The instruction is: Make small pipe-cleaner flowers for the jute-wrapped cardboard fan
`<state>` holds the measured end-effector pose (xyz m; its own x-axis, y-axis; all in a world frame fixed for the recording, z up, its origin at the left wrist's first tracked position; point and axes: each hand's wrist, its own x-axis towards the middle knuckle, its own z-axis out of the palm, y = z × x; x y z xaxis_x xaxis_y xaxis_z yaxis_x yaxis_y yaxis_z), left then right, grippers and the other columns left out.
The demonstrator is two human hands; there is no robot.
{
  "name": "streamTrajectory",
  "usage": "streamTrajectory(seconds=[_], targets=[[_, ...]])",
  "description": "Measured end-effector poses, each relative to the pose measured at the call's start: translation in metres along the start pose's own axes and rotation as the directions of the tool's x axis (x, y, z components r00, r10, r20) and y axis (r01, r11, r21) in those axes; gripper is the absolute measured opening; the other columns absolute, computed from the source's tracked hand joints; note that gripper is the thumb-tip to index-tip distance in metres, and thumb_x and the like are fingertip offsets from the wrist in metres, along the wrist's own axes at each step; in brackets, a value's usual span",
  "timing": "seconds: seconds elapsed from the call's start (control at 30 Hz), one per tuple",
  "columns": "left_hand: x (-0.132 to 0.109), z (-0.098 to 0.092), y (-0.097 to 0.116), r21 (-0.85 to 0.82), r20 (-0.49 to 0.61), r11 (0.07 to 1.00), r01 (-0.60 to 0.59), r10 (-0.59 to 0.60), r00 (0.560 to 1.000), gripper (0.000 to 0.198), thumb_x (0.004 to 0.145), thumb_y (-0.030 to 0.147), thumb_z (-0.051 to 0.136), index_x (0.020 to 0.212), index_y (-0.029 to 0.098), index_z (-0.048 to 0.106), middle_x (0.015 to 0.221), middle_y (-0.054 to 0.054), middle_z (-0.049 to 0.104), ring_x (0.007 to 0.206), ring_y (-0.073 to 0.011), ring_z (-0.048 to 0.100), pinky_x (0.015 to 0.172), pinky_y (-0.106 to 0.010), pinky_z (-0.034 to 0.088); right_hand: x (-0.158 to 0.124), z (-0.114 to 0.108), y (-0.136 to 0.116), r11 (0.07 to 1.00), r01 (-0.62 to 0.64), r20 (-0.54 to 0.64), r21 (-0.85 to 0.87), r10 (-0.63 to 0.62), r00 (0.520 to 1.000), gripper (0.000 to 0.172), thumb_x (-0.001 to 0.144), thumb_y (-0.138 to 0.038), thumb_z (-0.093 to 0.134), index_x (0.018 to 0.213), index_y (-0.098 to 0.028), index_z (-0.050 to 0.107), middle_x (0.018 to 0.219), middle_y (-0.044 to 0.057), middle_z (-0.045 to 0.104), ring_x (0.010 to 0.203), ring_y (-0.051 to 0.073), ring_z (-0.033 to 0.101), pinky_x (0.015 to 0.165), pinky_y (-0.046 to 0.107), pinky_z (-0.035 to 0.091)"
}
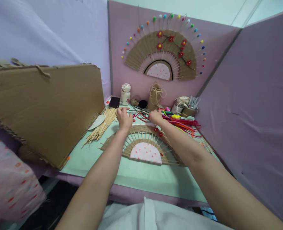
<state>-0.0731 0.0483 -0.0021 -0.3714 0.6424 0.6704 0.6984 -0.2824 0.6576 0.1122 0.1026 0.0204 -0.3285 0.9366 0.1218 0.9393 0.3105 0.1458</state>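
Observation:
My left hand [124, 119] is above the upper edge of a woven twine fan [141, 129], its fingers curled together. My right hand [156, 117] is closed to the right of it, over the fan's far edge beside the pipe cleaners [183, 124]. Thin dark stems [139, 111] run between the two hands; I cannot make out whether either hand holds them. The fan lies on the table with bare sticks showing and a dotted pink half-round [146, 152] at its base. Small red flowers [160, 134] sit on its woven band, partly behind my right forearm.
Wooden sticks [101, 126] and a white leaf-shaped dish [97, 122] lie left, beside a cardboard panel [48, 108]. A white jar [125, 94], a twine spool [155, 97] and a phone-like black slab [114, 102] stand behind. A finished-looking fan [165, 41] hangs on the back wall.

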Motion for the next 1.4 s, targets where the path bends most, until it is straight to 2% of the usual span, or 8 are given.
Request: streamTrajectory(seconds=[0.17,0.37,0.53,0.67,0.8,0.9,1.17,1.4], targets=[[-0.006,-0.003,0.015,-0.022,0.126,0.977,-0.212,0.213,0.969,0.025,0.079,0.013,0.05,0.098,0.02,0.064,0.11,-0.01,0.054,0.109,-0.0262,0.044,0.097,-0.041,0.033,-0.032,-0.019,0.013,1.0,0.012,-0.058,0.022,-0.011,0.998,0.028,0.085,-0.013,0.04,0.095,-0.015,0.066,0.106,0.017,0.064,0.103,0.027,0.052,0.086,0.04,0.026],[-0.026,0.001,0.043,-0.105,0.37,0.842,-0.529,0.527,0.765,0.033,0.085,0.022,0.05,0.116,0.026,0.059,0.124,-0.006,0.057,0.118,-0.0237,0.041,0.097,-0.04,0.03,-0.074,-0.021,0.019,0.965,-0.009,-0.155,0.264,0.051,0.987,0.021,0.087,-0.021,0.042,0.089,-0.017,0.063,0.097,0.012,0.065,0.095,0.024,0.054,0.08,0.034,0.031],[-0.033,0.003,0.048,-0.124,0.421,0.818,-0.562,0.556,0.717,0.026,0.087,0.028,0.05,0.11,0.027,0.063,0.109,-0.005,0.066,0.108,-0.0205,0.05,0.093,-0.039,0.027,-0.097,-0.017,0.014,0.745,0.1,-0.142,0.66,-0.008,0.99,0.023,0.088,-0.028,0.041,0.08,-0.016,0.058,0.073,0.002,0.061,0.068,0.014,0.051,0.064,0.025,0.034],[-0.031,0.002,0.048,-0.165,0.451,0.805,-0.57,0.576,0.682,0.022,0.089,0.031,0.048,0.091,0.025,0.068,0.09,-0.003,0.07,0.091,-0.0171,0.056,0.091,-0.038,0.027,-0.111,-0.022,0.013,0.6,0.157,-0.216,0.785,0.028,0.976,0.021,0.086,-0.027,0.042,0.078,-0.016,0.058,0.072,0.001,0.058,0.068,0.014,0.051,0.064,0.025,0.037],[-0.03,-0.001,0.054,-0.137,0.401,0.782,-0.608,0.605,0.688,0.02,0.088,0.03,0.049,0.09,0.025,0.069,0.094,-0.004,0.067,0.096,-0.0188,0.053,0.089,-0.038,0.027,-0.125,-0.025,0.015,0.703,0.19,-0.468,0.685,0.224,0.855,0.017,0.085,-0.025,0.048,0.082,-0.017,0.062,0.086,0.005,0.06,0.081,0.017,0.053,0.073,0.029,0.039],[-0.032,-0.005,0.063,-0.063,0.369,0.767,-0.638,0.612,0.7,0.019,0.086,0.03,0.052,0.087,0.025,0.07,0.094,-0.005,0.064,0.098,-0.021,0.05,0.087,-0.039,0.028,-0.134,-0.023,0.012,0.792,0.234,-0.586,0.564,0.185,0.789,0.014,0.085,-0.023,0.052,0.084,-0.019,0.065,0.09,0.007,0.06,0.085,0.019,0.053,0.077,0.031,0.039],[-0.04,-0.005,0.072,-0.063,0.415,0.736,-0.674,0.633,0.653,0.019,0.086,0.026,0.051,0.086,0.025,0.07,0.084,-0.006,0.062,0.088,-0.0205,0.05,0.082,-0.039,0.029,-0.137,-0.01,0.0,0.855,0.234,-0.614,0.463,0.119,0.78,0.015,0.086,-0.018,0.05,0.083,-0.019,0.065,0.085,0.007,0.06,0.084,0.021,0.051,0.076,0.032,0.041],[-0.044,0.003,0.071,-0.213,0.446,0.845,-0.491,0.531,0.721,0.013,0.082,0.027,0.058,0.083,0.022,0.07,0.085,-0.005,0.066,0.088,-0.0196,0.055,0.083,-0.037,0.035,-0.138,-0.005,0.004,0.787,0.227,-0.542,0.574,0.157,0.826,0.01,0.081,-0.016,0.053,0.08,-0.019,0.063,0.081,0.004,0.061,0.077,0.016,0.053,0.07,0.027,0.039]])
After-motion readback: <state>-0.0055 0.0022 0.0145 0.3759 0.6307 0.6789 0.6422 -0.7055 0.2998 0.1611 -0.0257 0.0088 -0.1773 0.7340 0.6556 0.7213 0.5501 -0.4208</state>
